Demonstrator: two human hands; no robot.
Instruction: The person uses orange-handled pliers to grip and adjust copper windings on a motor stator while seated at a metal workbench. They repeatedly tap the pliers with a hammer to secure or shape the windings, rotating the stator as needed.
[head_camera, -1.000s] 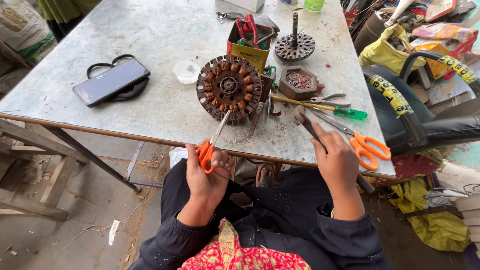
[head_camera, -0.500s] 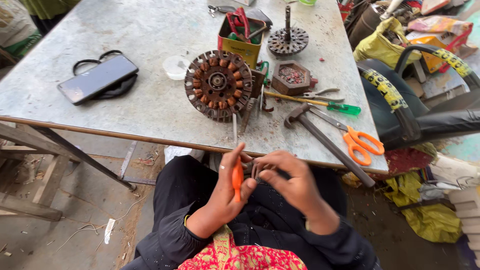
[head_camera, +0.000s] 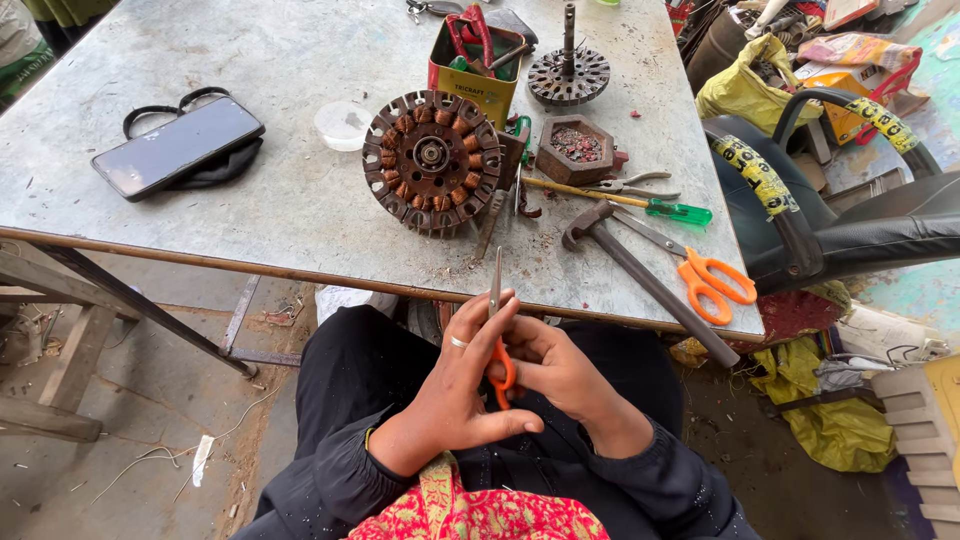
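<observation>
The left hand (head_camera: 455, 385) is closed around a pair of orange-handled scissors (head_camera: 497, 330), held over the lap just below the near edge of the desk (head_camera: 250, 210). The right hand (head_camera: 560, 375) presses in against it from the other side, fingers curled about the orange loops, so both hands are grasping the one tool and neither is nearer than the other. The scissors' long axis runs nearly upright in the view: handles low between the palms, blades shut and pointing away from the body toward the desk.

Straight beyond the blade tips, on the desk, lies a round motor stator (head_camera: 432, 160) with copper windings. To its right are a hammer (head_camera: 640, 275), a second pair of orange scissors (head_camera: 700, 275), a green-handled screwdriver (head_camera: 620, 200) and a small tray of bits (head_camera: 577, 148). A yellow tin of tools (head_camera: 475, 75) stands behind, and a phone (head_camera: 178, 147) lies well apart to the left.
</observation>
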